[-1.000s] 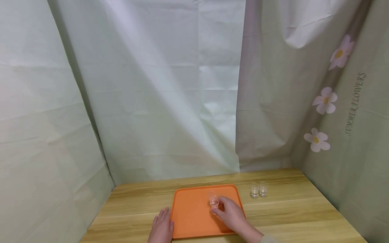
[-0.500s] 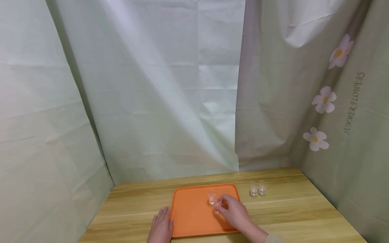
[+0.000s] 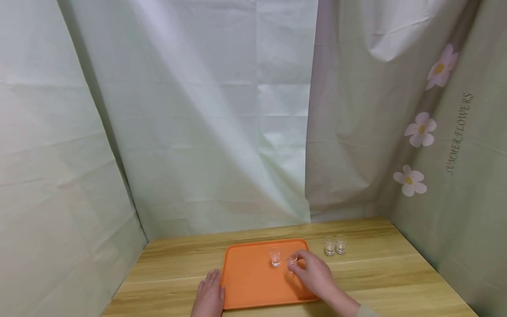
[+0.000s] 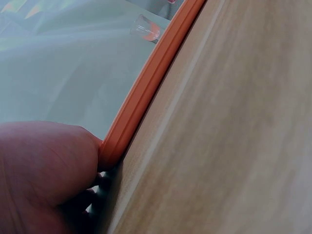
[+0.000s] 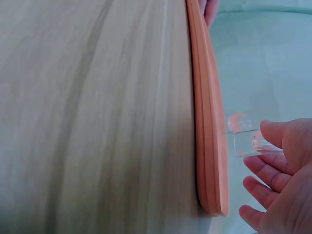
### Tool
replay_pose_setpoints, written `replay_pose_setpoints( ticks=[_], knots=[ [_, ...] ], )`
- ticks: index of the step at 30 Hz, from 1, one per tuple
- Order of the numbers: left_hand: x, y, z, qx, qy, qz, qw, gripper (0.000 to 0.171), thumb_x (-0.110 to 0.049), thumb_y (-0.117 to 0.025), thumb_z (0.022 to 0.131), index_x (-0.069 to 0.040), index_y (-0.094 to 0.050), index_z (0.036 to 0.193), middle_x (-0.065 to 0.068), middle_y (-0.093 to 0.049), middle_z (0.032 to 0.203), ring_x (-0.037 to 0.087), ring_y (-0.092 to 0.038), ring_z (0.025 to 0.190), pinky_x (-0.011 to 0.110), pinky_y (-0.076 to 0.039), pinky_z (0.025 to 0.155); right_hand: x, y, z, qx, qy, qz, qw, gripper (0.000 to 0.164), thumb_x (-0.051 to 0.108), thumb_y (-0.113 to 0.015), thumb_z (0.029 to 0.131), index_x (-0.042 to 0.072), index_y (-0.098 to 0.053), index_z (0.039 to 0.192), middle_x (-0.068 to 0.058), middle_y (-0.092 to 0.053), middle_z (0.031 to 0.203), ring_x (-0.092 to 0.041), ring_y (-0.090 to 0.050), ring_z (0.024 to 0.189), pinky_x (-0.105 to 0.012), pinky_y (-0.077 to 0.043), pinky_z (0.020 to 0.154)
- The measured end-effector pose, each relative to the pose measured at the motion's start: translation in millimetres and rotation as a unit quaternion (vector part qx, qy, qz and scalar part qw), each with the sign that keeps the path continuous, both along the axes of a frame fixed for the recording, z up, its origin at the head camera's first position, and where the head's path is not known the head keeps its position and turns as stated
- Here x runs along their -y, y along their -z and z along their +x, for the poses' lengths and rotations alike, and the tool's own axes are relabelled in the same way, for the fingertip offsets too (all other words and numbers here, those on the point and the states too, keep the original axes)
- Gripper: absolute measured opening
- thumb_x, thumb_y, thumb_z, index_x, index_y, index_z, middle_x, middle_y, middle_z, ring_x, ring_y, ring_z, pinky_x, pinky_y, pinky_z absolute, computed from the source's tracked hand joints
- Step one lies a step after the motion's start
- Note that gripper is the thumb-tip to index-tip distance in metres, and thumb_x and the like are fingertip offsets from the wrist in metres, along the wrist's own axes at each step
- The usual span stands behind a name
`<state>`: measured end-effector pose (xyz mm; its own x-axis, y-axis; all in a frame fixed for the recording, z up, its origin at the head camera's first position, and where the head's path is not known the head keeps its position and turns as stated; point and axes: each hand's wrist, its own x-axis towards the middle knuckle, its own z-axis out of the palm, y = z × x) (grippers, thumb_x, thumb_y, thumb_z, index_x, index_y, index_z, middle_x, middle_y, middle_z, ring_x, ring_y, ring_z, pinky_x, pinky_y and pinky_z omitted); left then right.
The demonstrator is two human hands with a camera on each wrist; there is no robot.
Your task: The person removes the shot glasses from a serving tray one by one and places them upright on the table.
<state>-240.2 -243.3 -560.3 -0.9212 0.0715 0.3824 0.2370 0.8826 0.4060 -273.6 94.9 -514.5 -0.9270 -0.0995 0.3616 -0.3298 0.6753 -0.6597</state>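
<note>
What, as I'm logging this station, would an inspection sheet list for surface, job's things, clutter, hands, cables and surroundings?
Surface: wood-grain table, orange tray lying on it.
Job's things: four clear glasses; standing glass on tray, held glass over it, two upright glasses on table, right of tray.
Clutter: nothing seen.
Hands: left hand rests at tray's left edge; right hand pinches held glass.
Cables: nothing seen.
Surroundings: pale curtain; printed flowers and lettering, right.
</note>
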Motion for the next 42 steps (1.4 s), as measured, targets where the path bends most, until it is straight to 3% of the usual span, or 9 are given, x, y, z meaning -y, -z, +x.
replay_pose_setpoints(
  ticks=[3,7,14,20,25,30,42],
  knots=[
    [0,0.6,-0.2,0.0,0.0,-0.002,1.0,0.044,0.0,-0.073,0.098,0.018,-0.063,0.137,0.038,-0.063,0.143,0.061,-0.055,0.137,0.076,-0.041,0.115,-5,-2.2,0.6,0.001,0.005,0.0,1.0,0.02,0.031,-0.089,0.095,0.023,-0.078,0.109,0.009,-0.075,0.108,-0.021,-0.072,0.1,-0.042,-0.057,0.081],
    [0,0.3,-0.4,0.011,0.0,-0.003,0.9999,0.045,-0.001,-0.073,0.098,0.018,-0.062,0.138,0.038,-0.062,0.144,0.061,-0.054,0.138,0.076,-0.041,0.115,-13,-3.6,1.4,-0.003,0.013,-0.001,1.0,0.02,0.031,-0.088,0.096,0.022,-0.079,0.11,0.009,-0.075,0.107,-0.015,-0.067,0.09,-0.038,-0.054,0.074],
    [-1,-2.0,0.6,0.023,0.0,0.005,0.9997,0.045,-0.001,-0.072,0.099,0.019,-0.062,0.138,0.039,-0.061,0.145,0.061,-0.053,0.139,0.076,-0.039,0.116,-28,-5.3,2.1,0.015,0.03,-0.006,0.999,0.024,0.029,-0.087,0.097,0.016,-0.08,0.116,0.009,-0.075,0.104,-0.01,-0.043,0.06,-0.032,-0.041,0.058],
    [-1,-1.4,-0.8,0.025,-0.001,0.006,0.9997,0.045,-0.001,-0.072,0.099,0.019,-0.061,0.138,0.04,-0.061,0.145,0.061,-0.053,0.139,0.076,-0.039,0.116,-42,-6.9,2.9,0.026,0.041,-0.002,0.999,0.023,0.029,-0.086,0.098,0.016,-0.08,0.117,0.007,-0.076,0.11,-0.009,-0.061,0.079,-0.036,-0.052,0.072],
    [-1,-1.2,-1.4,0.031,-0.001,0.005,0.9995,0.046,-0.001,-0.072,0.099,0.019,-0.061,0.138,0.039,-0.061,0.145,0.061,-0.053,0.139,0.076,-0.039,0.116,-54,-6.8,3.5,0.019,0.051,0.003,0.999,0.019,0.028,-0.086,0.098,0.018,-0.079,0.113,0.003,-0.078,0.112,-0.019,-0.072,0.095,-0.045,-0.058,0.08],
    [0,-1.2,-1.5,0.024,0.002,0.002,0.9997,0.046,-0.001,-0.073,0.098,0.019,-0.061,0.138,0.039,-0.061,0.144,0.061,-0.053,0.139,0.076,-0.039,0.116,-64,-6.2,3.0,0.014,0.056,0.013,0.998,0.023,0.03,-0.086,0.098,0.016,-0.079,0.115,-0.001,-0.078,0.117,-0.029,-0.075,0.104,-0.052,-0.061,0.087],
    [0,0.2,-2.0,0.026,0.004,-0.004,0.9996,0.044,-0.002,-0.072,0.099,0.018,-0.063,0.137,0.039,-0.062,0.144,0.061,-0.054,0.138,0.077,-0.04,0.115,-83,-2.3,2.2,0.019,0.068,0.023,0.997,0.028,0.03,-0.084,0.1,0.012,-0.079,0.122,-0.005,-0.078,0.119,-0.033,-0.074,0.111,-0.058,-0.06,0.094]
  ],
)
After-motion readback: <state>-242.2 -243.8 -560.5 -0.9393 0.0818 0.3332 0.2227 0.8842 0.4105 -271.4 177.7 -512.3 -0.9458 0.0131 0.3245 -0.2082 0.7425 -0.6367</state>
